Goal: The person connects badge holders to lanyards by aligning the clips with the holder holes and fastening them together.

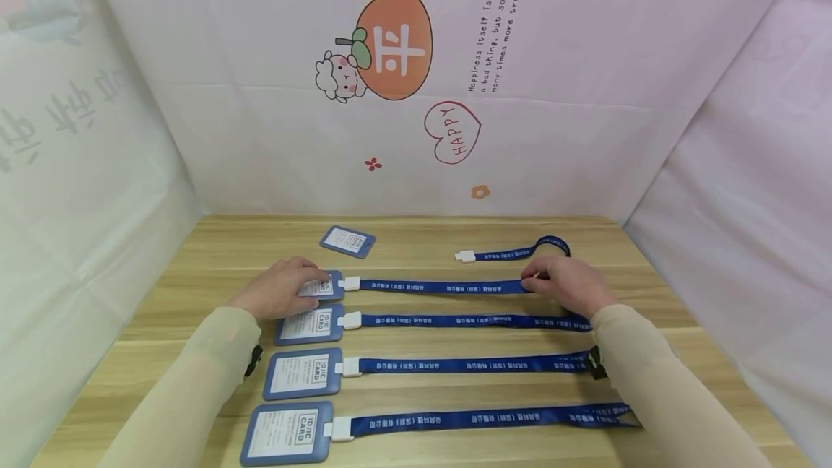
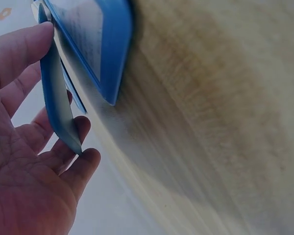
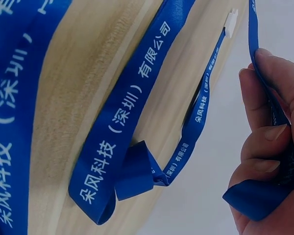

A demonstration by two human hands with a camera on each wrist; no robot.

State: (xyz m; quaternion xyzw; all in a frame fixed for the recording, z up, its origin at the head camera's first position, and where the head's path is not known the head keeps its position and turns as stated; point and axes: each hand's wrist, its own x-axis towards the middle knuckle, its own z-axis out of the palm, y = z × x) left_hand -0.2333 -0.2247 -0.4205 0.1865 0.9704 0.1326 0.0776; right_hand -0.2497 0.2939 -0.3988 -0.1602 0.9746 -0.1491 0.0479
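Note:
My left hand (image 1: 279, 291) holds a blue ID card holder (image 1: 331, 286) by its edges, thumb on one side and fingertips on the other. In the left wrist view this card holder (image 2: 55, 98) is seen nearly edge-on, tilted off the wood. A white clip (image 1: 352, 283) joins it to a blue lanyard (image 1: 442, 287) with white lettering, stretched to the right. At the strap's right part my right hand (image 1: 572, 284) pinches it between thumb and fingers. In the right wrist view the strap (image 3: 255, 198) folds across the palm, beneath the curled fingers.
Nearer me lie three card holders with lanyards in parallel rows: one (image 1: 308, 325), another (image 1: 302, 373) and the nearest (image 1: 287, 433). Behind the hands are a loose card holder (image 1: 347, 240) and a separate lanyard (image 1: 507, 255). White printed cloth (image 1: 273, 150) walls the wooden table.

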